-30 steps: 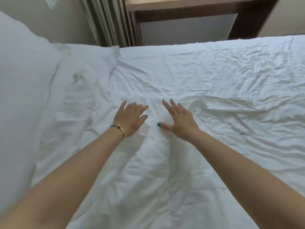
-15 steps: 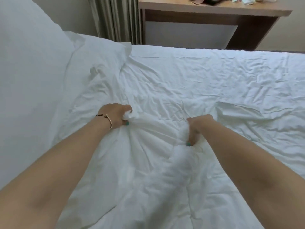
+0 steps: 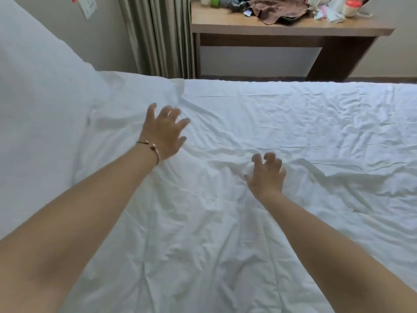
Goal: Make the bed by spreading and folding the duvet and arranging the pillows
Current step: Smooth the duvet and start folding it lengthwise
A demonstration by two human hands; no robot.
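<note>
Duvet: a wrinkled white cotton duvet (image 3: 259,132) covers the bed from the near edge to the far edge, filling most of the view from 3 o'clock round to 7 o'clock.
Pillow: a large plump white pillow (image 3: 33,105) lies at 9 o'clock along the left edge of the view; its flat flap (image 3: 126,91) overlaps the duvet's upper left corner.
Left hand: the left hand (image 3: 163,132), with a thin gold bangle (image 3: 149,147) on the wrist, sits just left of centre at about 11 o'clock. Its fingers (image 3: 173,112) are spread wide and gently bent, holding nothing. It is blurred, and whether it touches the cloth cannot be told.
Right hand: the right hand (image 3: 267,175) is just right of centre at about 2 o'clock, lower than the left. Its fingers (image 3: 272,158) are parted and bent like a claw, the tips pressing on a raised crease of the duvet without any cloth gathered in them.
Arms: both bare forearms reach in from the bottom corners, at 7 and 5 o'clock.
Table: a brown wooden table (image 3: 291,30) stands beyond the bed at 1 o'clock, carrying a crumpled brown cloth (image 3: 273,7) and small cluttered items too small to tell.
Curtain: a grey-beige pleated curtain (image 3: 158,35) hangs at 12 o'clock, beside the table.
</note>
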